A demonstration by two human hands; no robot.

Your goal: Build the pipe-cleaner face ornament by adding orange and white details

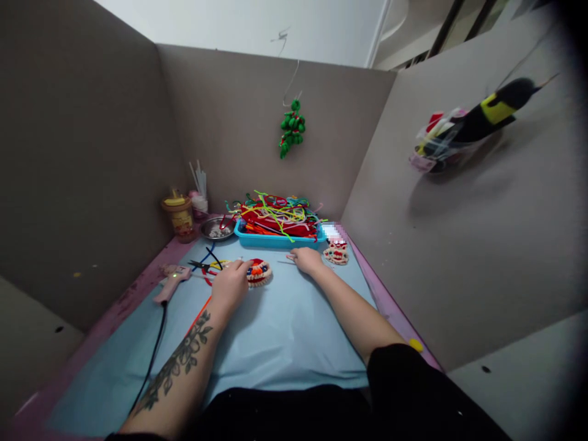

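Note:
My left hand (231,283) rests palm down with its fingers closed on the left edge of a round pipe-cleaner face (260,274) in red, cream and orange with blue eyes. My right hand (307,261), farther right on the blue cloth, pinches a thin stick-like thing (285,263); its kind is too small to tell. Beyond that wrist lies a second cream-and-red pipe-cleaner face (337,255). Black-bladed scissors (200,266) lie just left of my left hand, partly hidden by it. An orange pipe cleaner (199,315) runs beside my left forearm.
At left lies a pink glue gun (173,282) with a black cord. Behind stand a blue tray (280,241) heaped with pipe cleaners, a metal dish (206,230) and a lidded cup (181,217). Grey partitions (239,122) enclose the table; a green ornament (293,128) hangs at the back.

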